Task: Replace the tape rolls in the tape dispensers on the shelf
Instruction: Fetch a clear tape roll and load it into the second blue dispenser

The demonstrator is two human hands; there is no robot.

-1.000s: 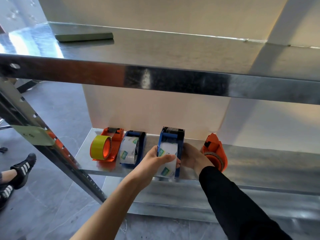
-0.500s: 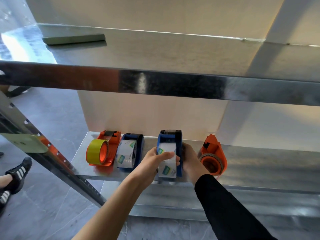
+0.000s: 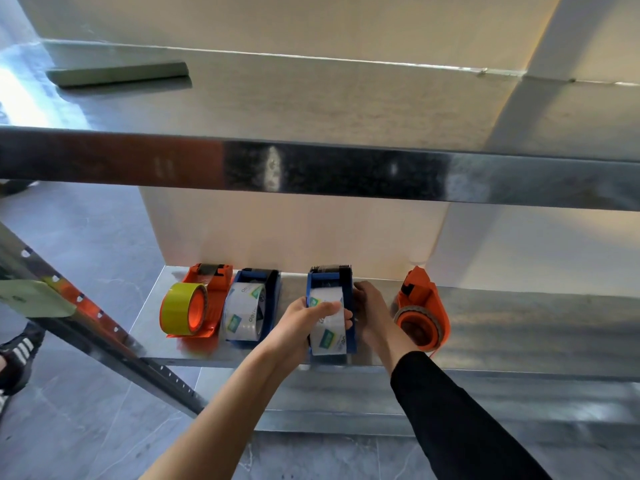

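Four tape dispensers stand in a row on the lower metal shelf (image 3: pixel 519 327). From the left: an orange dispenser (image 3: pixel 211 282) with a yellow roll (image 3: pixel 180 308), a blue dispenser (image 3: pixel 270 299) with a clear printed roll (image 3: pixel 242 315), a second blue dispenser (image 3: pixel 348 289) with a clear printed roll (image 3: pixel 327 332), and an orange dispenser (image 3: pixel 424 306) whose roll is almost used up. My left hand (image 3: pixel 301 320) grips the roll in the second blue dispenser from the left. My right hand (image 3: pixel 369 310) holds that dispenser's right side.
The upper shelf (image 3: pixel 311 168) crosses the view above the dispensers and carries a flat grey bar (image 3: pixel 117 73) at its far left. A slanted perforated metal upright (image 3: pixel 104 334) stands at the left. A person's sandalled foot (image 3: pixel 17 355) is on the floor at the left edge.
My view has shifted slightly. Both hands stay on the second blue dispenser, and my left thumb has slid further across the roll.
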